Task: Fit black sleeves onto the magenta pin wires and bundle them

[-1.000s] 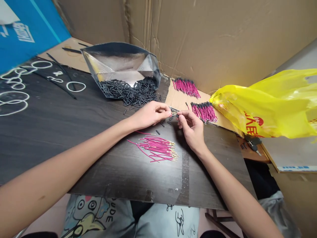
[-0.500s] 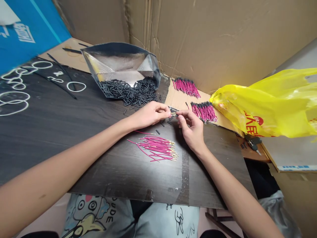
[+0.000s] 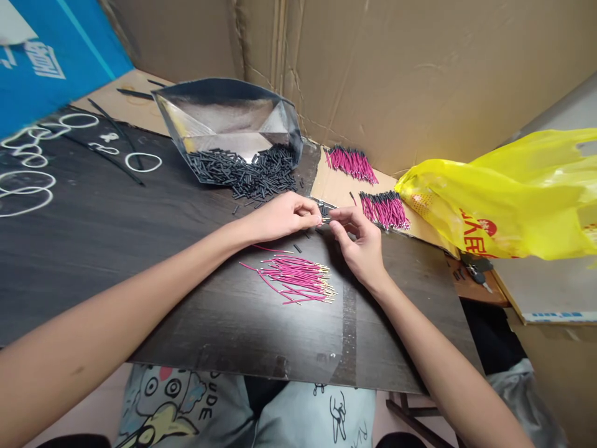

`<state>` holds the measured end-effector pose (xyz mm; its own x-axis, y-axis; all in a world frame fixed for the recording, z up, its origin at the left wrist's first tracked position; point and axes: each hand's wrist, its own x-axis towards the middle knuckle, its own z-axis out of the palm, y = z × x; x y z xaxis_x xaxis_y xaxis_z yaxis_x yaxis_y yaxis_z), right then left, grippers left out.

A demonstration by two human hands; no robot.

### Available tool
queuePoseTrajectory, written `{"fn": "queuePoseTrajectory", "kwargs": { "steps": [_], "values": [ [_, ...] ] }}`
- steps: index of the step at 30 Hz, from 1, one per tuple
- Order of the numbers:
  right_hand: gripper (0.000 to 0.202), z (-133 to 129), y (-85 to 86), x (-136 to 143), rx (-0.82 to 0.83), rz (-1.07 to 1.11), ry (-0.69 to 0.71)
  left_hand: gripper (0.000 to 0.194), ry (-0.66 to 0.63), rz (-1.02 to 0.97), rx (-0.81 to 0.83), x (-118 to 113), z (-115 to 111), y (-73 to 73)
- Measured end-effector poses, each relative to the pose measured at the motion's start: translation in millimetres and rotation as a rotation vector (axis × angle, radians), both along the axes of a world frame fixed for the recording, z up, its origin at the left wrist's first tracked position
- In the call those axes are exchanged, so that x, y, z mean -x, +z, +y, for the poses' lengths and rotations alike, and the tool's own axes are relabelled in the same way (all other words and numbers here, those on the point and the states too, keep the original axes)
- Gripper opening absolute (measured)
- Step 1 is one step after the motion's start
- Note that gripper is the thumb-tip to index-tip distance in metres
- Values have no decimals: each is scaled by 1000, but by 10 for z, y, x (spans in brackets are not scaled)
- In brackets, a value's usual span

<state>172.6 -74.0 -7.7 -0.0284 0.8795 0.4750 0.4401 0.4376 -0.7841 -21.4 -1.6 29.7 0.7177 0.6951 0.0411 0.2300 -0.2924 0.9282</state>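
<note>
My left hand pinches pink wires, mostly hidden in its fingers; their gold metal tips poke out to the right. Facing it, my right hand is closed at thumb and forefinger on a small black tube, which meets the gold tips. How far the tube sits over them is too small to tell. Below the hands lies a bunch of loose pink wires with gold ends to the right. Behind them, an open foil bag spills many short black tubes.
On a cardboard sheet lie two rows of pink wires with black ends, a back row and a front row. A yellow plastic bag stands right. White rubber bands lie left. Keys rest near the right edge.
My right hand has shifted slightly left, bringing its fingertips and the black tube closer to my left hand. Less of the gold tips shows between the hands. The loose wires have not moved.
</note>
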Motion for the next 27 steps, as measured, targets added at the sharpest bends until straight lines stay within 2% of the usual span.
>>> {"fn": "queuePoseTrajectory", "kwargs": {
  "steps": [19, 27],
  "values": [
    [18, 23, -23, -15, 40, 11, 12, 20, 1, 25, -50, 22, 28, 2],
    [18, 36, -37, -23, 25, -8, -10, 21, 15, 6, 78, 28, 43, 7]
  ]
}}
